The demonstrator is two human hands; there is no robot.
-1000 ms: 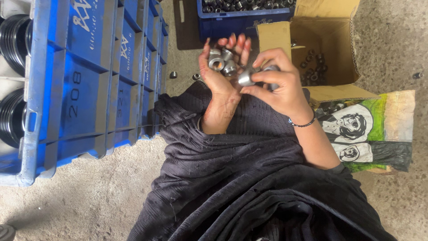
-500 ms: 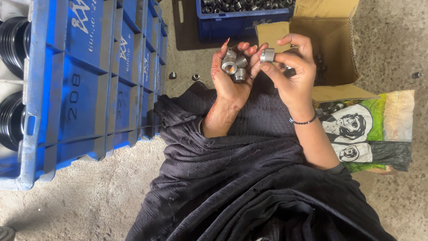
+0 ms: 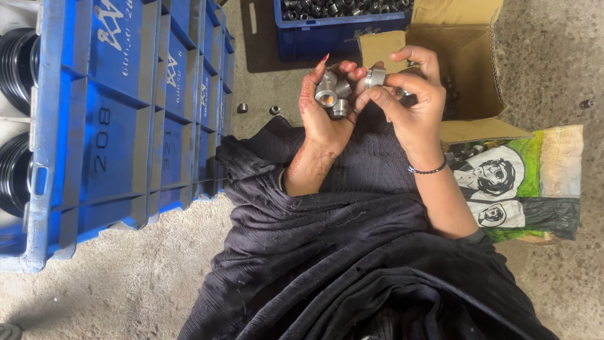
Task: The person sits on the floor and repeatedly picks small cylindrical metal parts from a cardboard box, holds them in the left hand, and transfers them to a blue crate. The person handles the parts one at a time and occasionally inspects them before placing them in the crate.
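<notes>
Pinching a single short silver metal bush (image 3: 375, 77) between thumb and fingertips, the right hand (image 3: 409, 101) holds it just beside the left hand (image 3: 327, 107), close over the open brown cardboard box (image 3: 465, 69). The right fingers are narrow and curled, closed on that one piece; whether more pieces sit deeper in the right palm cannot be told. The left hand is cupped palm-up with its fingers loosely bent around a small heap of similar silver metal bushes (image 3: 333, 94), which rest on the palm and finger bases, touching one another.

Below the hands lies the person's dark pleated clothing (image 3: 352, 252), and a thin black bracelet (image 3: 426, 170) circles the right wrist. Two loose small metal pieces (image 3: 258, 109) lie on the bare concrete floor (image 3: 113, 289) near the stacked blue plastic crates (image 3: 126, 126). A blue plastic bin of dark metal parts (image 3: 340, 19) stands beyond the hands, and a green and white printed sack (image 3: 522, 182) lies beside the box.

The heap looks precarious: the cupped palm is shallow, so a tilt of the left wrist or a nudge from the right fingers could roll a bush off onto the cloth or floor.
</notes>
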